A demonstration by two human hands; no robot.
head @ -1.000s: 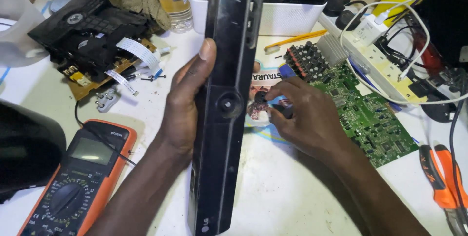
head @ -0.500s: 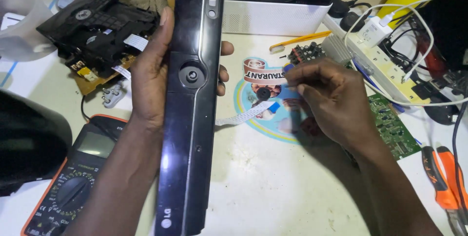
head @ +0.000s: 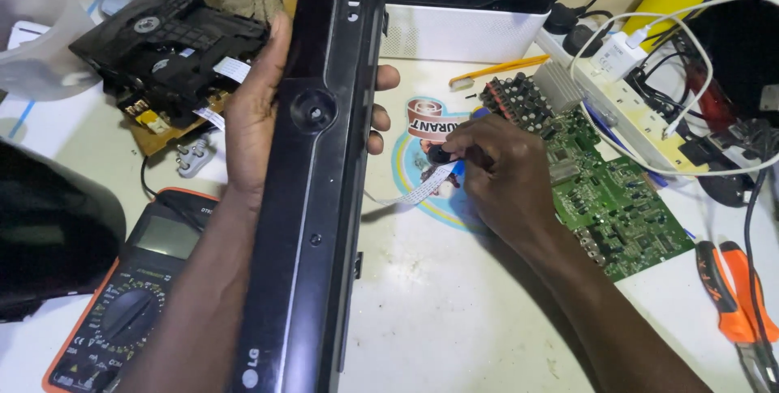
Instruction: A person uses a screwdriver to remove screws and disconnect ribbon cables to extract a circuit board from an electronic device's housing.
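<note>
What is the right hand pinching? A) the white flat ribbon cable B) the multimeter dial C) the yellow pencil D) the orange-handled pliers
A: the right hand has its fingers closed on the end of the white flat ribbon cable, which runs across to the long black front panel that the left hand grips.

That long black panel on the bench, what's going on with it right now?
A person is working over a white bench strewn with electronics. The left hand grips the long glossy black plastic front panel, held lengthwise. The right hand pinches the end of a thin white flat ribbon cable that runs towards the panel, just beside a green circuit board. An orange-cased multimeter lies under the left forearm, and a black disc-drive mechanism sits further back.
</note>
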